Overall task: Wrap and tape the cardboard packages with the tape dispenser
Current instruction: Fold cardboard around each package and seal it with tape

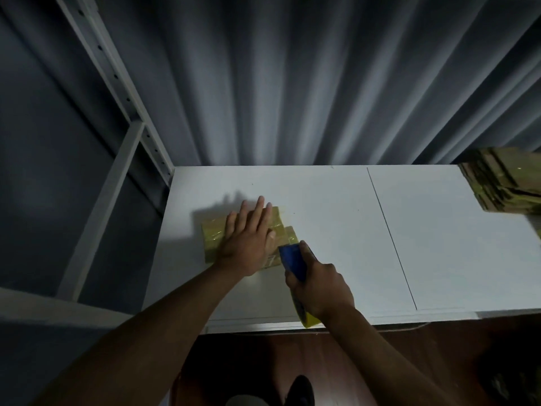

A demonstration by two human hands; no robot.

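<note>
Fingers of left hand (248, 244) straight, spread, pressing flat on the cardboard package (212, 240), which lies left-centre on the white table (439, 244), yellowish tape across it. Right hand (320, 291) curled round the blue tape dispenser (292, 260), nose touching the package's near-right edge. Stack of taped packages (503, 180) at far right table edge.

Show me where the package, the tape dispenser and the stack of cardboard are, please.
package (212, 240): head view, on its taped top, left of the left hand.
tape dispenser (292, 259): head view, on its blue body above the right hand.
stack of cardboard (497, 183): head view, on the top sheets, at the table's far right.
</note>
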